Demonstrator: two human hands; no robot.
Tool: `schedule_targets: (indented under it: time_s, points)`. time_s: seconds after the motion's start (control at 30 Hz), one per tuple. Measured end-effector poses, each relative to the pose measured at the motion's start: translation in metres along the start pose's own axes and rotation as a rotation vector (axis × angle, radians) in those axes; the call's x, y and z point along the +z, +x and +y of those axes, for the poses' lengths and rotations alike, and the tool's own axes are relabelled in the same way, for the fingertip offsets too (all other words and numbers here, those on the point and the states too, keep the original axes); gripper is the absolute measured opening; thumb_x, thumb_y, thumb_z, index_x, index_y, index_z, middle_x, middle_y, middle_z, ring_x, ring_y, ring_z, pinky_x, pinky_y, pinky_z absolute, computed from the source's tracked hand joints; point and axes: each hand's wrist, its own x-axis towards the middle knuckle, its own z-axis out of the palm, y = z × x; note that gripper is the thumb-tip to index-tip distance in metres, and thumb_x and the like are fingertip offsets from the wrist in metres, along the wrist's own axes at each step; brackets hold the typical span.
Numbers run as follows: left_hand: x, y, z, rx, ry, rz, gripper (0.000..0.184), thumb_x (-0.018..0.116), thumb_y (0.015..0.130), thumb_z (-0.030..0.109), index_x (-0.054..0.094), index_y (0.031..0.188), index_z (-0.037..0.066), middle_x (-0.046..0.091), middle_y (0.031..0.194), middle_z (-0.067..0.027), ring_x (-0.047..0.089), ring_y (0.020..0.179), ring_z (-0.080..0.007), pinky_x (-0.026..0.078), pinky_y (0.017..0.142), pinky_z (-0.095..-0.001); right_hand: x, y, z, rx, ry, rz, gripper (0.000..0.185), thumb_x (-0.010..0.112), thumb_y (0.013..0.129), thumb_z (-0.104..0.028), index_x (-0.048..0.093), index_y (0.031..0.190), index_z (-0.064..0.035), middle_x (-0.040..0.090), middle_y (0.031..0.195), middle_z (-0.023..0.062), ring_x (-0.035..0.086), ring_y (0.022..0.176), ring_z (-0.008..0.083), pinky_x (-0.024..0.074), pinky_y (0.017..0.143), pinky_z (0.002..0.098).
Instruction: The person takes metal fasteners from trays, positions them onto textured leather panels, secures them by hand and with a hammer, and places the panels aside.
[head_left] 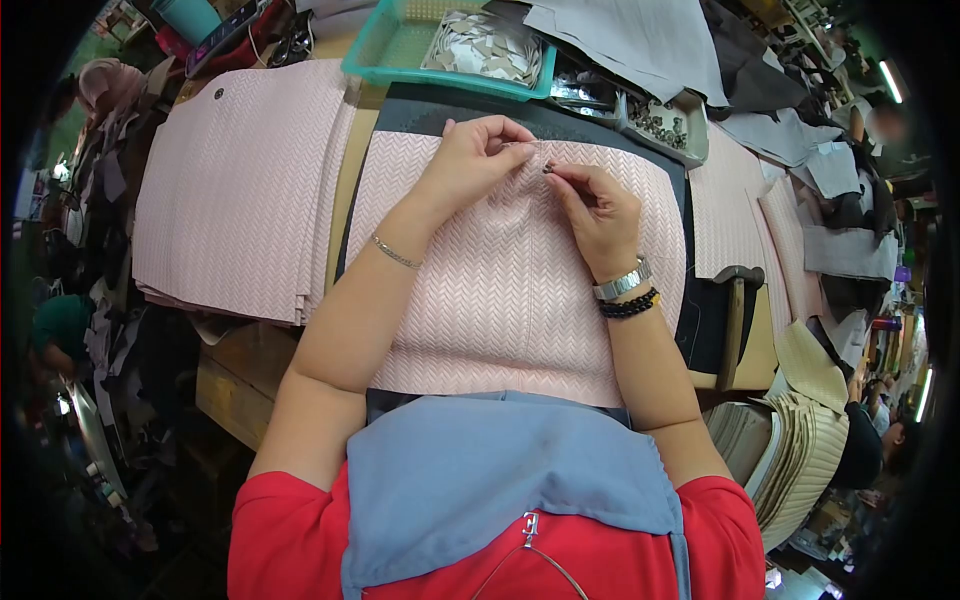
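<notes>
A pink panel with a woven herringbone pattern point(480, 300) lies in front of me, its top edge slightly lifted and creased between my hands. My left hand point(480, 165) is closed, with thumb and forefinger pinching that top edge near the middle. Just to the right, my right hand point(603, 208) pinches a small dark metal fastener point(549, 168) between thumb and fingertips, close to the panel's surface. Its exact kind is too small to make out. A dark mat point(400, 108) shows beneath the panel.
A stack of similar pink panels point(240, 190) stands at left, a round dark snap point(219, 94) on its top sheet. Behind are a teal basket point(375, 66) of pale cut pieces and a tray point(697, 140) of small metal parts. A dark metal clamp point(737, 325) grips the right edge.
</notes>
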Motion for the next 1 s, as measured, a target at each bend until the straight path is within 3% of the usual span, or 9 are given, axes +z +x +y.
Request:
schedule_targets:
  time_s: [0.03, 0.2, 0.43, 0.53, 0.63, 0.73, 0.77, 0.9, 1.0]
  points:
    - [0.0, 0.0, 0.0, 0.0, 0.0, -0.002, 0.018, 0.067, 0.09, 0.027, 0.07, 0.099, 0.012, 0.072, 0.078, 0.0031, 0.064, 0.077, -0.0088, -0.001, 0.116, -0.0492, 0.0, 0.0, 0.0, -0.013, -0.014, 0.002, 0.013, 0.075, 0.084, -0.006, 0.072, 0.097, -0.0015, 0.073, 0.089, 0.0102, 0.069, 0.074, 0.014, 0.0543, 0.066, 0.0246]
    - [0.002, -0.002, 0.01, -0.042, -0.003, 0.004, 0.017, 0.069, 0.091, 0.012, 0.067, 0.102, -0.001, 0.067, 0.085, 0.0007, 0.059, 0.076, -0.0023, 0.048, 0.068, -0.0172, 0.001, 0.0, 0.0, -0.077, -0.086, 0.022, 0.011, 0.076, 0.082, -0.005, 0.073, 0.093, -0.0031, 0.073, 0.088, 0.0106, 0.069, 0.071, 0.0177, 0.0541, 0.064, 0.026]
    - [0.005, -0.005, 0.011, -0.013, 0.045, 0.019, 0.016, 0.069, 0.091, 0.011, 0.067, 0.102, -0.001, 0.068, 0.087, 0.0003, 0.06, 0.078, -0.0027, 0.048, 0.069, -0.0168, 0.003, 0.005, -0.002, -0.079, -0.104, 0.02, 0.009, 0.077, 0.08, -0.007, 0.072, 0.088, -0.0046, 0.07, 0.088, 0.0077, 0.067, 0.069, 0.0177, 0.0533, 0.06, 0.027]
    - [0.006, -0.009, 0.018, -0.013, 0.086, 0.021, 0.014, 0.068, 0.091, 0.011, 0.068, 0.102, 0.001, 0.068, 0.089, 0.0015, 0.061, 0.077, -0.0032, 0.049, 0.082, -0.0244, 0.004, 0.004, 0.001, -0.008, -0.144, -0.021, 0.015, 0.08, 0.078, -0.011, 0.072, 0.09, -0.0066, 0.069, 0.086, 0.0064, 0.067, 0.077, 0.02, 0.0532, 0.07, 0.0309]
    - [0.006, -0.017, 0.034, 0.079, 0.264, 0.038, 0.01, 0.068, 0.09, 0.01, 0.07, 0.099, 0.007, 0.068, 0.085, 0.0036, 0.061, 0.075, -0.0053, 0.037, 0.105, -0.0418, -0.002, 0.016, -0.013, -0.354, -0.474, 0.132, 0.023, 0.081, 0.075, -0.019, 0.072, 0.095, -0.0117, 0.07, 0.086, 0.0039, 0.066, 0.083, 0.0206, 0.0481, 0.083, 0.0369]
    - [0.006, -0.021, 0.033, 0.326, 0.507, 0.087, 0.01, 0.069, 0.086, 0.009, 0.072, 0.095, 0.014, 0.066, 0.075, 0.0042, 0.062, 0.073, -0.0097, 0.015, 0.116, -0.0553, -0.006, 0.018, -0.007, -0.379, -0.511, 0.05, 0.027, 0.082, 0.074, -0.025, 0.071, 0.097, -0.0164, 0.07, 0.085, 0.0014, 0.065, 0.087, 0.0193, 0.0415, 0.09, 0.0397]
    - [0.007, -0.021, 0.032, 0.427, 0.586, 0.109, 0.011, 0.07, 0.085, 0.008, 0.073, 0.093, 0.016, 0.064, 0.072, 0.0041, 0.062, 0.072, -0.0114, 0.007, 0.118, -0.0587, -0.009, 0.017, -0.004, -0.353, -0.539, -0.033, 0.021, 0.081, 0.073, -0.022, 0.07, 0.091, -0.0174, 0.069, 0.079, -0.0014, 0.064, 0.078, 0.018, 0.0421, 0.086, 0.0387]
    - [0.013, -0.034, 0.052, 0.555, 0.798, 0.154, 0.014, 0.075, 0.079, 0.01, 0.073, 0.091, 0.018, 0.062, 0.068, 0.0025, 0.061, 0.072, -0.0173, 0.014, 0.117, -0.0594, -0.013, 0.016, -0.008, -0.399, -0.547, 0.039, 0.016, 0.077, 0.07, -0.011, 0.067, 0.081, -0.0174, 0.063, 0.066, -0.0032, 0.061, 0.064, 0.0176, 0.0408, 0.078, 0.0373]
    - [0.016, -0.056, 0.06, 0.619, 0.831, 0.207, 0.011, 0.073, 0.08, 0.016, 0.072, 0.089, 0.023, 0.064, 0.071, 0.0014, 0.063, 0.073, -0.016, 0.023, 0.113, -0.0605, -0.02, 0.007, -0.03, -0.501, -0.576, 0.01, 0.012, 0.076, 0.072, -0.017, 0.065, 0.077, -0.0182, 0.061, 0.066, -0.0026, 0.06, 0.063, 0.0167, 0.0408, 0.075, 0.0369]
